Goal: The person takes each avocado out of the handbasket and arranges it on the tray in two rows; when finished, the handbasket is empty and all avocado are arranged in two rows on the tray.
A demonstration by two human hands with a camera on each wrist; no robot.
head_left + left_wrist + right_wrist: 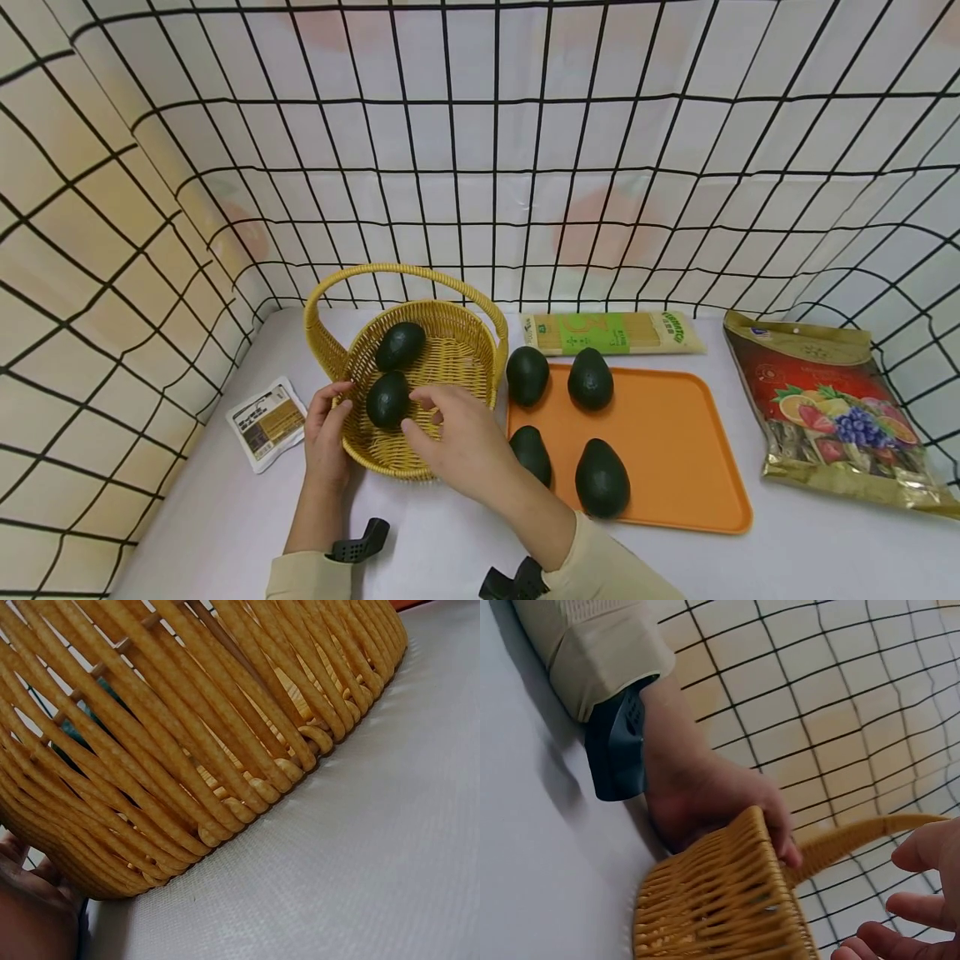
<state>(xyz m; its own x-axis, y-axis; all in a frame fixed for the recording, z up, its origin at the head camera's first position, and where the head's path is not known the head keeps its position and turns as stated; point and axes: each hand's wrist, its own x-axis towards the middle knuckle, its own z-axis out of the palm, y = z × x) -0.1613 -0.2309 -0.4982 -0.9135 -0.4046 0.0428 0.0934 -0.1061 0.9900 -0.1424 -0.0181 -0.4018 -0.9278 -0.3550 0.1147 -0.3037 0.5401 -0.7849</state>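
Around the work, plenty is crowding the white table (225, 517): an orange tray (675, 450) sits just right of the basket, carrying four dark green avocados, two along its far edge (527, 375) (590, 379) and two toward its near edge (531, 454) (602, 478). Behind the tray, along the table's far edge, lies a flat pack of noodles (611, 332). At the right edge sprawls a glossy gold-and-red snack bag (825, 408) printed with fruit. Near the left edge lies a small white sachet (266, 422). A black-gridded cloth backdrop (480, 167) walls in the far and left sides.

Now the woven yellow basket (450, 342), round, with an arched handle, stands toward the far left of the table. Two avocados lie inside, one deep at the back (400, 345), one at the near-left wall (387, 400).

The left hand (326, 429) grips the basket's near-left rim, its fingers curled over the edge; the right wrist view confirms that hold (705, 802). The right hand (457, 437) hovers over the basket's near rim, fingers loosely spread and holding nothing, fingertips just beside the nearer avocado.
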